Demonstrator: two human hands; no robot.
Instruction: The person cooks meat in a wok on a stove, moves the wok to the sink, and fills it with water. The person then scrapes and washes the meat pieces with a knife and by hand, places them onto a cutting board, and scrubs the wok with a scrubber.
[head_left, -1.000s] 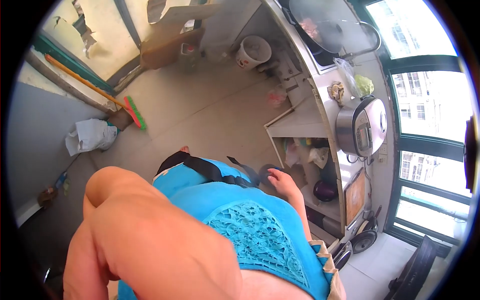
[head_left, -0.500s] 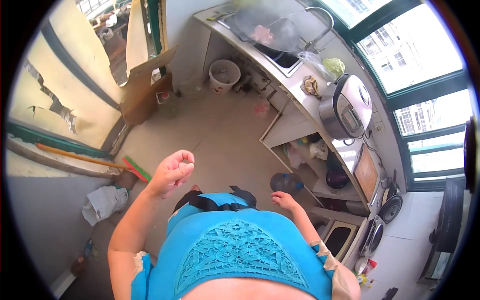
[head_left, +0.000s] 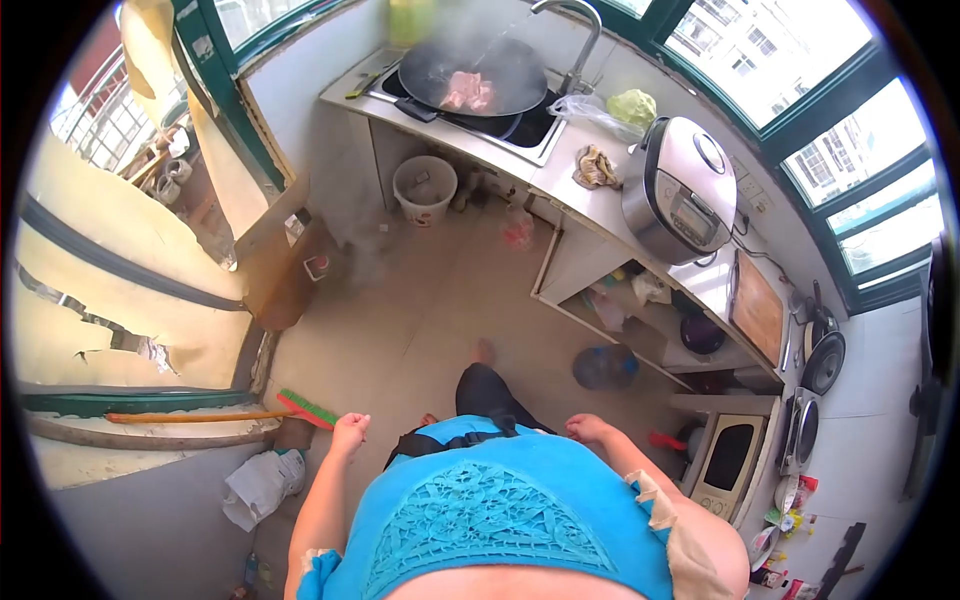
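My left hand [head_left: 350, 433] hangs at my left side with its fingers curled in, and nothing shows in it. It is nearest the red and green head of a broom [head_left: 308, 408]. On my other side, my right hand [head_left: 585, 428] is also loosely closed, holding nothing I can see, below a large clear plastic bottle [head_left: 605, 368] on the floor. Ahead, a dark wok [head_left: 425, 75] rests over the sink [head_left: 545, 150]. Pink meat [head_left: 468, 92] lies in it, steam rises, and a stream of water from the faucet [head_left: 592, 42] runs into it.
Along the right counter are a rice cooker [head_left: 675, 195], a green cabbage [head_left: 632, 107], a wooden cutting board [head_left: 757, 308] and a pan [head_left: 824, 362]. A white bucket [head_left: 425, 205] stands under the sink counter. Cardboard [head_left: 290, 270] leans at the left. A microwave [head_left: 735, 450] sits low right.
I have stepped forward, so the sink and wok show more fully. My left hand has dropped from a raised position to my side. My right hand stays low.
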